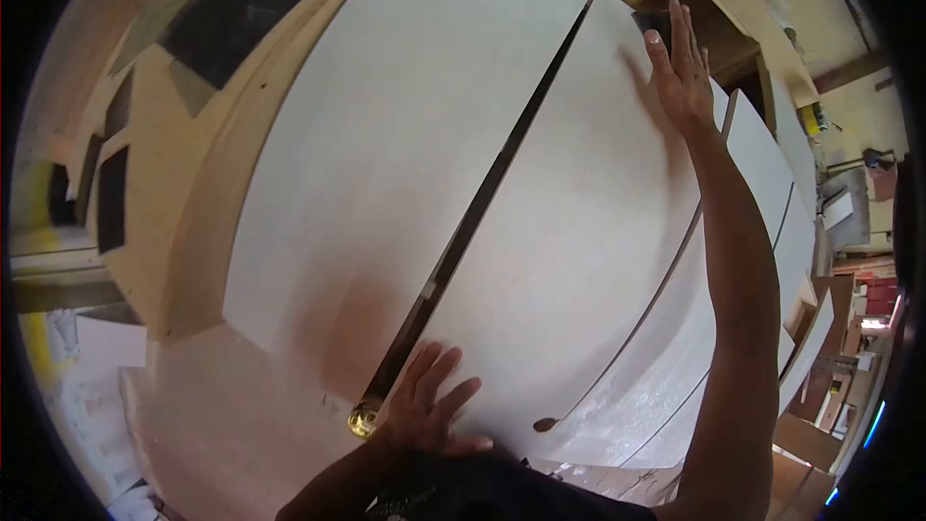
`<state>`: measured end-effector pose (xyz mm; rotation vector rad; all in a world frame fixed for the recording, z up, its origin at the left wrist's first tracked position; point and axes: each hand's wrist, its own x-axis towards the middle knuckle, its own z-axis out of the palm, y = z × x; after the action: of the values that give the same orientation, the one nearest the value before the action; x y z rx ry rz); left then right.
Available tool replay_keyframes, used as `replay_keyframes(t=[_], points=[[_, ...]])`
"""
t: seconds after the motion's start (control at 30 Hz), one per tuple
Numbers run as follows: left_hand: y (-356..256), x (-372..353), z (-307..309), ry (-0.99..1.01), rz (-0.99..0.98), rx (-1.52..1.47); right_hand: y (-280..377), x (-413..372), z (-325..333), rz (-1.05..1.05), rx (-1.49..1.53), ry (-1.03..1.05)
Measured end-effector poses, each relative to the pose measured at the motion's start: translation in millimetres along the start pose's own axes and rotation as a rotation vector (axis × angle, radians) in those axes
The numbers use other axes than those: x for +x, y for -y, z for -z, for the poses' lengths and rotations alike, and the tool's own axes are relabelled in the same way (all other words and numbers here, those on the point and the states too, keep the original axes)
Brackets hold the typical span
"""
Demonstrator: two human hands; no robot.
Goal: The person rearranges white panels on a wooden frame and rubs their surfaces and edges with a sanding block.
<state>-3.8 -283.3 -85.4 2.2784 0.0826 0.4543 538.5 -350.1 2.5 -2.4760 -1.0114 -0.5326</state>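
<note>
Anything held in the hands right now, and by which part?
The right hand lies over a dark flat piece, thumb across its face; gripped or only pressed, I can't tell. The left hand, fingers spread, holds nothing.

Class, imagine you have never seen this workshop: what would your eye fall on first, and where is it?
Probably the long dark gap slanting between two broad pale panels across the middle. Next, the shiny gold-coloured round piece at its lower end, beside the left hand. Then the right hand, stretched to the upper right over a dark pad.
</note>
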Motion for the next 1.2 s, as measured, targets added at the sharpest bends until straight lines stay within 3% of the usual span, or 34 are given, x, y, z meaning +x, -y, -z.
replay_keyframes(t=[0.13,0.2,0.27,0.33,0.4,0.43,0.47,0.57,0.63,0.7,0.8,0.93,1.07,1.2], points=[[1,4,0,0.038,-0.061,0.065,-10,15,16,-0.039,0.023,0.197],[0,4,-1,0.045,-0.055,0.076,-39,13,-21,0.149,-0.419,0.108],[2,2,-3,-0.003,-0.052,0.098,29,-38,-30,0.177,-0.453,-0.101],[4,7,-8,-0.057,-0.092,0.091,109,-121,7,0.136,-0.191,0.147],[5,11,-9,-0.11,-0.128,0.077,168,-207,47,0.181,-0.079,0.615],[4,13,-8,-0.096,-0.134,0.073,180,-247,60,0.261,-0.035,0.649],[3,12,-7,-0.082,-0.13,0.075,175,-278,66,0.284,0.131,0.562],[4,11,-6,-0.038,-0.123,0.106,106,-205,62,0.172,-0.148,0.572],[4,9,-8,-0.011,-0.117,0.167,34,-115,44,-0.03,-0.319,0.217],[1,13,-7,0.037,-0.11,0.249,-2,-49,30,-0.172,-0.338,-0.009],[0,14,-11,-0.015,-0.122,0.24,11,-63,31,-0.243,-0.3,-0.01],[-1,12,-10,-0.044,-0.116,0.116,121,-218,61,-0.175,-0.261,0.22],[6,12,-7,-0.05,-0.154,0.062,240,-373,83,-0.178,-0.093,0.609],[9,15,-8,-0.074,-0.181,0.033,235,-390,89,-0.103,-0.072,0.536]])
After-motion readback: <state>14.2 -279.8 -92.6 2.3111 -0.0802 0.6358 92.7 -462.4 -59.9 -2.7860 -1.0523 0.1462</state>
